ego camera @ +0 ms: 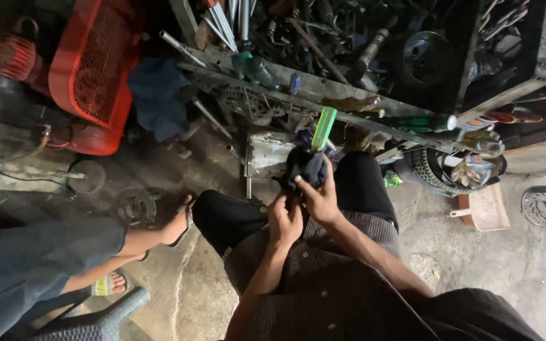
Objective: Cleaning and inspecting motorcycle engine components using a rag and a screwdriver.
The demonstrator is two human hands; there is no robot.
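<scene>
dim workshop, stained concrete floor (178,297), clutter along the far edge.

far left: red mesh-sided machine (93,69) lying against the wall. below it another person's legs, in blue-grey trousers (39,252), stretch in from the left; one foot (175,224) rests by the wearer's knee. grey plastic chair (96,322) at the bottom edge.

centre: wearer seated, dark trousers (222,218), checked shirt. both hands raised together over the lap. left hand (284,222) curled shut under a dark cloth bundle (306,167), gripping its lower part. right hand (320,197) clamped on the bundle from the side, thumb pressed into the fabric. a green-handled screwdriver (323,128) sticks up out of the bundle; whether the cloth wraps its shaft or another part, cannot tell.

handling, judged: cloth soft and limp, light, likely oily so some slip; the tool inside stiff and hard. firmest hold looks to be around the wrapped core with the plastic handle as a second grip.

behind: long metal tray (349,95) packed with rods, tools, greasy parts.

right: small tyre (424,170) holding scraps, pale dustpan (485,208), metal disc (541,205) on the floor.
</scene>
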